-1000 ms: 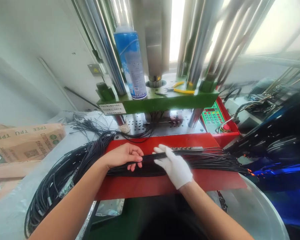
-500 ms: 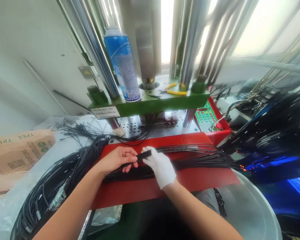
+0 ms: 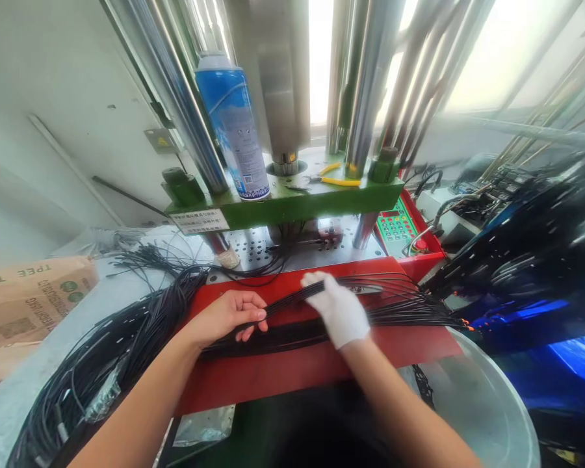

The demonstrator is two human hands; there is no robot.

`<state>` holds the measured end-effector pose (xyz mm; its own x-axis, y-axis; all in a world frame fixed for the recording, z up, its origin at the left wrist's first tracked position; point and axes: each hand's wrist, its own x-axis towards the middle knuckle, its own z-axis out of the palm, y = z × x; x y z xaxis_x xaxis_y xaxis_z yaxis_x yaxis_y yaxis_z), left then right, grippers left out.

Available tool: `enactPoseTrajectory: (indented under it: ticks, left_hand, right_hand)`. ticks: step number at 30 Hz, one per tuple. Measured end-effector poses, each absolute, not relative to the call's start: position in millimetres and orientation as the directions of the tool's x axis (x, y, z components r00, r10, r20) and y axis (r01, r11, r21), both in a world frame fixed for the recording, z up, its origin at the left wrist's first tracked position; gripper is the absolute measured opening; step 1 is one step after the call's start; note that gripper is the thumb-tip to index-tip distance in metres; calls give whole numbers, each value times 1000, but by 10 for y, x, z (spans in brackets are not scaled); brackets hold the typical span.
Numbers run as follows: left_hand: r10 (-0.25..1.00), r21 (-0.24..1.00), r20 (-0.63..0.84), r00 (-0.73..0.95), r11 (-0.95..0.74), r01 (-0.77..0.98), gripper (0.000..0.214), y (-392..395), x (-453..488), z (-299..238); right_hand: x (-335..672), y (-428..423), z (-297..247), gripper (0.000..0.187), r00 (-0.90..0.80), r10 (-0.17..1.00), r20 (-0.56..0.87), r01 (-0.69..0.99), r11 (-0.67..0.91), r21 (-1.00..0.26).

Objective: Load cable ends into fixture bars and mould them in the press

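Note:
Several thin black cables [image 3: 292,298] run side by side across a red board [image 3: 253,378]. My bare left hand [image 3: 231,316] is closed on them, pinching the strands between thumb and fingers. Farther right along the same strands, my right hand [image 3: 341,309] in a white glove is wrapped round them, thumb on top. A second group of black cables [image 3: 277,339] lies on the board below both hands. Toward the right, the cables gather near orange tips [image 3: 465,324]. A thick bundle of black cables [image 3: 141,325] drapes off the left side.
Behind the board stands a green press frame [image 3: 283,211] with steel columns. On it are a blue spray can [image 3: 236,130] and yellow-handled pliers [image 3: 338,181]. A red control box [image 3: 419,260] stands right, a pale round tub [image 3: 497,390] below, a brown paper sack [image 3: 34,305] left.
My gloved right hand has slid to the right along the cables, away from my left hand, baring more of the strands between them. My left hand keeps its hold.

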<state>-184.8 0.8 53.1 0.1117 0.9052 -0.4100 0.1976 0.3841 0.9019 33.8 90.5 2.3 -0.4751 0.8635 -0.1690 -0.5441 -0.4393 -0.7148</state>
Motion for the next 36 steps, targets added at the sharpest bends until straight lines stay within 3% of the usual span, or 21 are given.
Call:
enactPoseTrajectory:
  ticks: [4,8,13,16,23,25,28,32,34,36]
  left_hand:
    - [898,883,-419,133,369,291,31,36,-1809,498]
    - [888,792,-437,142,305,529,31,83,-1720,421]
    - [962,481,-261,84,54,875,22,163,-1579,315]
    - [963,417,-256,88,28,908,19,211,-1524,300]
    - [955,358,-290,64,46,933,10,274,-1494,335]
    - [952,382,-305,42,81,921,10,283,-1512,387]
    - [947,553,-317,45,146,820,21,298,-1509,543]
    - [907,713,-413,80,268,648,36,316,-1363,754]
    - [866,752,-479,145,320,576,36,326,-1254,795]
    - [832,791,-508,223,348,503,36,334,-1163,797]
  right_hand:
    - [1173,1523,-81,25,-274,937,-215,-620,-343,-706]
    - [1567,1684,-90,21,-162,942,-295,-588,-332,-738]
    - [1524,1605,61,23,-81,993,-85,-517,-115,-848]
    - [1514,1624,106,26,-84,995,-59,-508,-94,-856]
    - [1538,1697,67,23,-97,980,-171,-479,-197,-856]
    - [1572,1688,109,25,-93,971,-219,-422,-238,-875]
    - [1627,1565,205,43,-170,924,-342,-227,-375,-899]
    - [1472,1118,220,60,-578,707,-407,56,-463,-884]
    - [1257,862,152,58,-736,561,-378,55,-508,-860]
    - [1007,673,72,56,-783,552,-286,-83,-548,-832]
